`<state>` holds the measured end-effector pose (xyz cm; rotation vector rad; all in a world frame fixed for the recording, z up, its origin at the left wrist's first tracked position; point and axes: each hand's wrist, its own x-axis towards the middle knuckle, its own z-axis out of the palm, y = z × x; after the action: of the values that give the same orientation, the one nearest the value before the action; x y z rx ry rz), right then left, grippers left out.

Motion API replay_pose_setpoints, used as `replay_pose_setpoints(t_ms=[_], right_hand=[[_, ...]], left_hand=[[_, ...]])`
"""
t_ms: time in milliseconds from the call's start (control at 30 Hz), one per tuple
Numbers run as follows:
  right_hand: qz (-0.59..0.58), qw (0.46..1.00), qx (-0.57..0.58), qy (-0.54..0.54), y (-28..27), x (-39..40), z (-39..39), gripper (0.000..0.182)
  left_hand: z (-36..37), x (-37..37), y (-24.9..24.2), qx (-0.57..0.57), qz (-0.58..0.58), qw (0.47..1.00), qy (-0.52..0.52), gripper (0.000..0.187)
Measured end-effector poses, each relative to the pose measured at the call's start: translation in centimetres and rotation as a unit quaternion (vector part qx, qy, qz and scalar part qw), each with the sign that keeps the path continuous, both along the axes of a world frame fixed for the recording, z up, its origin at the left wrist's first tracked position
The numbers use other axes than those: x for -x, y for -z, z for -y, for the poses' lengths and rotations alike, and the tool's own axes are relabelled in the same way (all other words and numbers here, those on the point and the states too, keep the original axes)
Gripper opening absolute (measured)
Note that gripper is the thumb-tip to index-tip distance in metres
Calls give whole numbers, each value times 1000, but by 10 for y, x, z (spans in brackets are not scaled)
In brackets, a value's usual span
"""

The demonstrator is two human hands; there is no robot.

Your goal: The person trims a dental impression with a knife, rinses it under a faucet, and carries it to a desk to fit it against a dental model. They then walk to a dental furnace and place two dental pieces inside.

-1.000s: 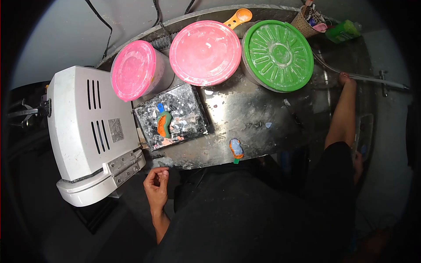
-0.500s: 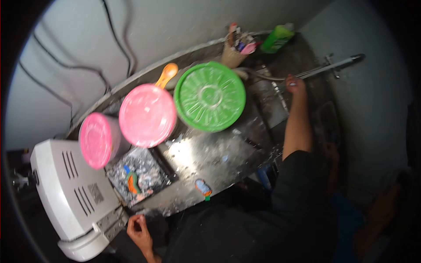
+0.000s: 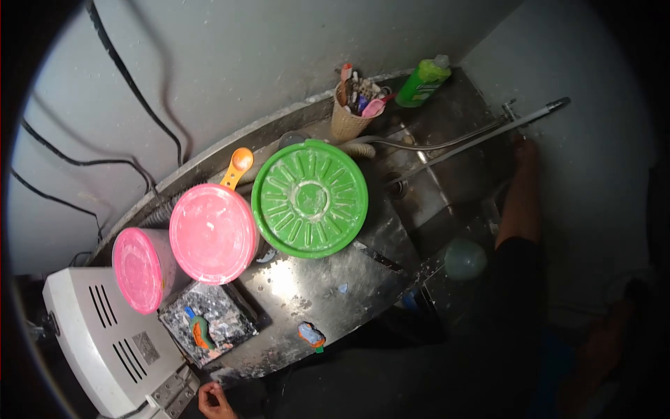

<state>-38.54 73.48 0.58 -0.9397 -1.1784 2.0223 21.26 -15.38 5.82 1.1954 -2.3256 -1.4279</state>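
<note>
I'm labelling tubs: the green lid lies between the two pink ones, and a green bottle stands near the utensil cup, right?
No: the head view shows a pink lid in the middle and the green lid rightmost. The bottle is near the utensil cup.

I wear a black top [image 3: 363,377], its cloth dark and matte, with soft folds that are hard to make out in the shadow. The short sleeve [image 3: 516,269] on my right side is the same black; it is fairly wide and ends above the elbow in a plain, slightly curved hem. Below it my forearm [image 3: 522,209] is bare, broader near the elbow and narrowing to the wrist. My right hand [image 3: 525,149] is bare too, its outline dim. My left hand [image 3: 215,401] is bare, with slender fingers.
</note>
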Motion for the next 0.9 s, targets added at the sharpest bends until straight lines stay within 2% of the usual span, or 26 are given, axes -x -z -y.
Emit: replay_pose_setpoints(t_ms=[67, 133, 200, 267, 333, 433, 500, 533, 567, 600, 633, 667, 700, 733, 800, 900], right_hand=[[-28, 990, 115, -80, 9, 12, -58, 28], [-52, 950, 255, -173, 18, 34, -122, 31], [-76, 911, 342, -217, 17, 56, -180, 35], [-106, 935, 295, -164, -4, 74, -196, 37], [-176, 939, 271, -121, -36, 70, -168, 34], [-56, 985, 116, -116, -63, 55, -127, 28], [29, 990, -60, -121, -49, 12, -43, 21], [24, 990, -89, -110, -26, -9, -1, 14], [34, 980, -164, -109, -18, -55, 99, 8], [127, 952, -207, -185, -15, -95, 182, 7], [128, 936, -191, -265, -2, -127, 252, 7], [160, 859, -271, -403, 6, -160, 298, 8], [207, 798, -296, -482, 5, -189, 350, 6], [200, 771, -307, -520, 18, -213, 386, 17], [255, 608, -431, -615, 18, -248, 433, 31], [310, 544, -472, -621, 25, -283, 474, 38]], left_hand=[[0, 0, 8, 71, 52, 996, 17, 14], [-3, 5, 8, 62, 28, 998, 7, 14], [-10, 14, 0, 63, 27, 998, 10, 15], [-15, 14, -2, 44, 29, 999, -4, 15], [-19, 12, -1, 44, 23, 999, -1, 13], [-20, 7, 9, 41, -2, 999, 7, 12], [-23, 16, 6, 8, -9, 1000, -2, 12], [-23, 20, 11, 1, -26, 1000, -3, 12], [-23, 27, 12, 31, -36, 999, 4, 11], [-22, 36, 12, 63, -46, 997, 10, 10], [-21, 46, 12, 95, -58, 994, 13, 10], [-19, 56, 12, 142, -78, 986, 27, 10], [-17, 67, 12, 189, -95, 977, 37, 10], [-15, 78, 11, 238, -107, 964, 44, 11], [-14, 93, 5, 251, -86, 964, 33, 24], [-9, 88, 9, 278, -47, 958, 49, 50]])
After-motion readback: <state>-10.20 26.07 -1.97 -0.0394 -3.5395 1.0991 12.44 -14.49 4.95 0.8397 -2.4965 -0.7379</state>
